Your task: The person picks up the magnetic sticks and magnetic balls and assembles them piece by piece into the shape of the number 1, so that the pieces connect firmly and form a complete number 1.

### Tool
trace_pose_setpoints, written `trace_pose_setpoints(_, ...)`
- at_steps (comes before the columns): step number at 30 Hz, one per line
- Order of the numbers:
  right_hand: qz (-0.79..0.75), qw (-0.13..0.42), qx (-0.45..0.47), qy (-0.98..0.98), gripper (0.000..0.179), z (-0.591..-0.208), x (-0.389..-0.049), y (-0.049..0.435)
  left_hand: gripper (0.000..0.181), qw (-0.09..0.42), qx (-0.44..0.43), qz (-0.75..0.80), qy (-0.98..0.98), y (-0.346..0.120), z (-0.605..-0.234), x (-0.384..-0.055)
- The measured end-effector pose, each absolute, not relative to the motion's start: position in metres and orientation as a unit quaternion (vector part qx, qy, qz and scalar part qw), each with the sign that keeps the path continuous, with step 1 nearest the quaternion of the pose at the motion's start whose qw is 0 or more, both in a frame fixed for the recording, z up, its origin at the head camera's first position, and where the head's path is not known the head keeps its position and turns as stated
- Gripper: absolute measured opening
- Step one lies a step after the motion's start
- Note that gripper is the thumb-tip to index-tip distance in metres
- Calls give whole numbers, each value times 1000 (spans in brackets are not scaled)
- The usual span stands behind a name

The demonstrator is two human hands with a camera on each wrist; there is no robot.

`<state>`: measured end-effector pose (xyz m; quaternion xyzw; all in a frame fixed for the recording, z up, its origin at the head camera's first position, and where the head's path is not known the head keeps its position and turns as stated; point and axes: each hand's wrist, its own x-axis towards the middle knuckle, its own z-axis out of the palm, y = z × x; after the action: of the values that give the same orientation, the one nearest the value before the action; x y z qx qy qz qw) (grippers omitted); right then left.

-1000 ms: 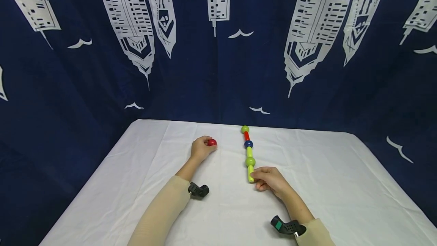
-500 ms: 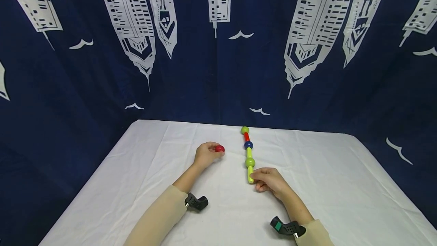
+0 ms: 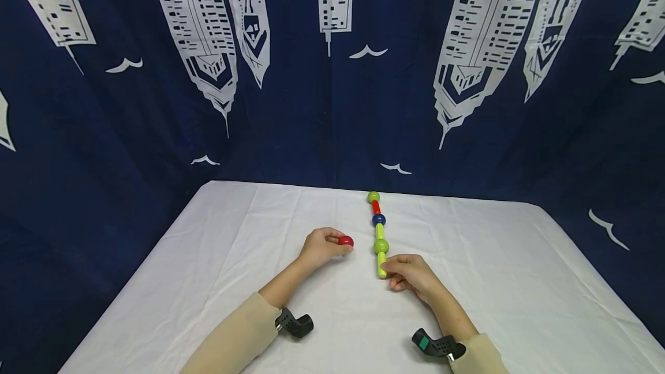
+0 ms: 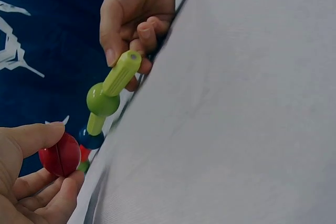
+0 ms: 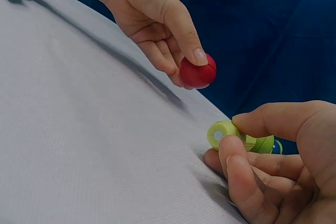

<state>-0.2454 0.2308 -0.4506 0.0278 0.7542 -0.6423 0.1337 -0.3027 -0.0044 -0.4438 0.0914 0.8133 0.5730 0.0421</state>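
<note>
A red ball (image 3: 346, 240) with a seam round it is pinched between the thumb and fingers of my left hand (image 3: 323, 248). Just right of it lies a chain of balls and rods: a far green ball (image 3: 373, 197), a red rod (image 3: 376, 207), a blue ball (image 3: 378, 220), a yellow-green rod (image 3: 380, 231), a nearer green ball (image 3: 381, 246) and a yellow-green end rod (image 4: 122, 73). My right hand (image 3: 413, 273) pinches that end rod, whose tip shows a small silvery disc in both wrist views. A gap separates the red ball from the chain in the head view.
A white cloth (image 3: 519, 281) covers the table, with a few creases. Behind it hangs a dark blue curtain (image 3: 332, 114) printed with white buildings and birds. Black wrist cameras (image 3: 294, 323) stick out inward from both forearms.
My left hand has brought the red ball rightward and nearer to me, closer to the near part of the chain. My right hand and the chain have stayed in place.
</note>
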Motion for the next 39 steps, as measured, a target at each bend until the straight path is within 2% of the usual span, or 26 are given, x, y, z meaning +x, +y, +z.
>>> trace_pose_setpoints(19,-641,130,35,756,32,-450,-246,230,31,92,141,552,816,12,-446,-272)
trace_pose_setpoints(39,-646,136,22,750,30,-450,-244,231,29,113,170,549,810,27,-448,-247)
